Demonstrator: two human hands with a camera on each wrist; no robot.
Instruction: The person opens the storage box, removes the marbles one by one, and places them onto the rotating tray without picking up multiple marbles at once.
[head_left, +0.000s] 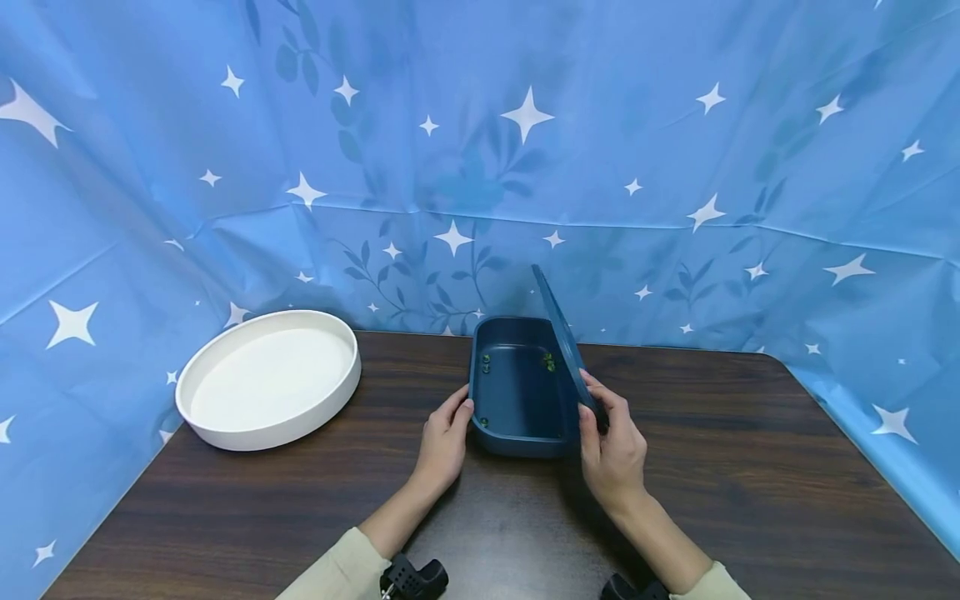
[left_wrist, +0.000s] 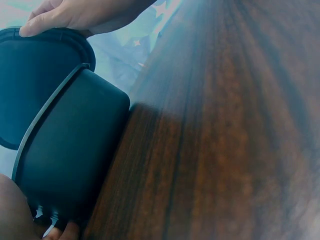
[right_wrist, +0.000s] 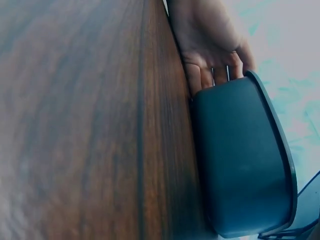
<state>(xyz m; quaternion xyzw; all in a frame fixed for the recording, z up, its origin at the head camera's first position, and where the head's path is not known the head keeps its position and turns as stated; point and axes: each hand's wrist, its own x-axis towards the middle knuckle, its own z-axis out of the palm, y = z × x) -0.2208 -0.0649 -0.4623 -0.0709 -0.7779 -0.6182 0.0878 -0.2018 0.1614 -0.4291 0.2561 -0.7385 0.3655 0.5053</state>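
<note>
A dark blue lidded box [head_left: 517, 446] sits on the table in the head view, several tiny greenish things [head_left: 550, 362] on its floor, too small to identify. My left hand [head_left: 444, 442] touches the box's left outer wall near the front corner. In the right wrist view, that hand's fingers [right_wrist: 205, 75] lie against the wall, thumb by the rim. With fingers and thumb, my right hand [head_left: 613, 442] grips the front end of the lid [head_left: 558, 321], which stands tilted up along the box's right side. The left wrist view shows the right thumb on the lid's edge.
A round white tray [head_left: 270, 442] with a low wall stands at the left of the dark wooden table [head_left: 750, 467]. Behind the table hangs a blue star-patterned cloth [head_left: 465, 150]. Black wrist devices [head_left: 416, 579] show at the bottom edge.
</note>
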